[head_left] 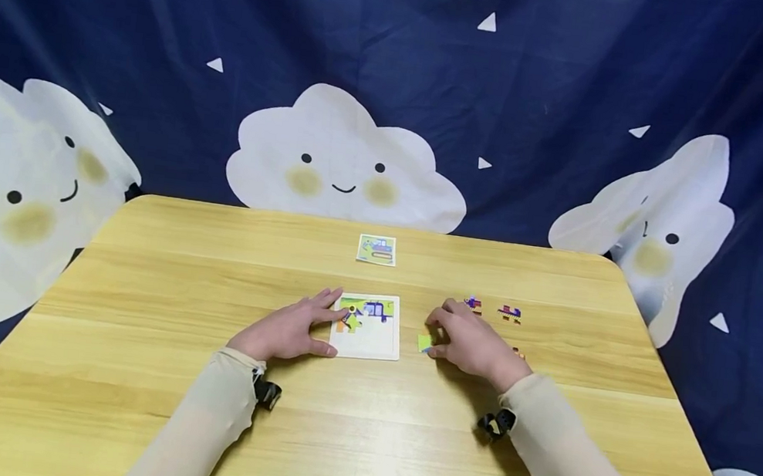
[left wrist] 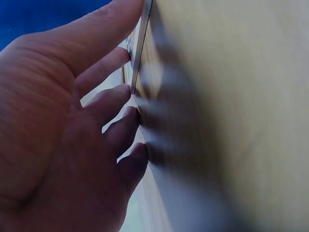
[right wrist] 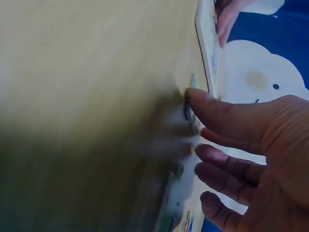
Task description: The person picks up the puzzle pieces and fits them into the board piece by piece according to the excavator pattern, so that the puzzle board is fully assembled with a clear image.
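- I see the white puzzle tray [head_left: 370, 343] lying flat on the wooden table [head_left: 130, 367] near its middle; a few coloured pieces sit fitted in its upper half, the lower half bare white
- my left hand [head_left: 288, 329] rests at the tray's left edge; fingers straight and slightly spread, tips on the rim and on the orange-and-green piece [head_left: 348, 318] inside it; the left wrist view shows the fingers [left wrist: 113, 99] fanned against the tray's thin edge [left wrist: 140, 48]
- my right hand [head_left: 471, 340] lies just right of the tray; thumb and forefinger pinch a green puzzle piece [head_left: 425, 343] that sits on the table, between hand and tray; in the right wrist view the thumb [right wrist: 212, 108] presses that piece [right wrist: 189, 111], the other fingers loosely apart
- two loose purple-and-red pieces [head_left: 491, 309] lie beyond the right hand, apart from it; another small piece [head_left: 518, 352] shows just behind that hand
- a small picture card [head_left: 376, 250] lies farther back, well apart from the tray
- behind the table hangs a navy cloth with smiling clouds [head_left: 344, 160]
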{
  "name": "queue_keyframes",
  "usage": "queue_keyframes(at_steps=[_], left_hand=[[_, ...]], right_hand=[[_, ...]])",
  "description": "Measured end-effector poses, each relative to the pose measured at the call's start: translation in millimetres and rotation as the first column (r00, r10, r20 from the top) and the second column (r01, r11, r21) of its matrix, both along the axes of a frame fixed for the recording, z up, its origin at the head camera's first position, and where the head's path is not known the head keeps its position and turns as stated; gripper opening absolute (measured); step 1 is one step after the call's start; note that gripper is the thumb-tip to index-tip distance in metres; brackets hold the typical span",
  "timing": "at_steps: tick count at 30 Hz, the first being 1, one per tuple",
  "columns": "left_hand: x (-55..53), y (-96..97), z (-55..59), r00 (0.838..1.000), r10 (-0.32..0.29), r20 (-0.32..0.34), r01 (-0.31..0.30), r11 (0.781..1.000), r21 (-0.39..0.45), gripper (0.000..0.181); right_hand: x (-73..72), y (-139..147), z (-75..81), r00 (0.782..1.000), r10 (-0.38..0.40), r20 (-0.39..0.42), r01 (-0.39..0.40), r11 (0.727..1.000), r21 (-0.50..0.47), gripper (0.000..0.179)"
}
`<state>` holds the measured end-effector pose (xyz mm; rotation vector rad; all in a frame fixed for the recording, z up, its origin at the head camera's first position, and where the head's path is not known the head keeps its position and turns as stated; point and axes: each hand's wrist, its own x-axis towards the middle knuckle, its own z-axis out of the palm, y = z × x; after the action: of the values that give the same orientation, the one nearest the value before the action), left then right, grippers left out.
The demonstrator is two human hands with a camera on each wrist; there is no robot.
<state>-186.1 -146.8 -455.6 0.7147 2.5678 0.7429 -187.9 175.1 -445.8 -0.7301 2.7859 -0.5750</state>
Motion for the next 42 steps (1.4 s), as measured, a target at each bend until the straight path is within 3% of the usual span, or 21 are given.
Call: queue_keyframes(at_steps=[3,19,28,31,33,36,42], left_hand=[[-0.3,0.4,-0.7,1.000,0.003,0.001,-0.003,1.000,0.004,0.069],[0.4,-0.5,-2.7,1.000,-0.002,-0.004,0.002,1.000,-0.003,0.069],[0.1,-0.3,-0.6,1.000,-0.013,-0.011,0.013,1.000,0.014,0.069],[0.1,0.1,-0.5,1.000,-0.014,-0.014,0.014,1.000,0.018,0.068],[0.5,1.3,-0.3,1.000,-0.011,-0.008,0.012,1.000,0.014,0.068],[1.0,3.1,0.3,1.000,-0.008,0.001,0.008,1.000,0.006,0.069],[0.5,0.5,0.7,1.000,-0.019,-0.005,0.019,1.000,0.011,0.068]], right_hand=[[1.1,-0.8,-1.8,0.999,0.024,-0.038,-0.025,1.000,-0.008,0.031],[-1.7,-3.9,-4.4,0.999,0.046,-0.006,-0.047,0.998,-0.046,0.032],[-8.0,-4.2,-5.2,0.994,0.049,0.097,-0.032,0.984,-0.173,0.022],[-9.1,-5.5,-4.5,0.995,0.044,0.092,-0.022,0.973,-0.228,0.018],[-8.5,-7.3,-3.6,0.996,0.035,0.086,-0.010,0.963,-0.269,0.016],[-6.5,-13.4,-1.7,0.990,0.013,0.141,0.040,0.930,-0.365,0.014],[-3.2,-40.8,-2.0,0.958,0.014,0.287,0.144,0.840,-0.523,0.016]])
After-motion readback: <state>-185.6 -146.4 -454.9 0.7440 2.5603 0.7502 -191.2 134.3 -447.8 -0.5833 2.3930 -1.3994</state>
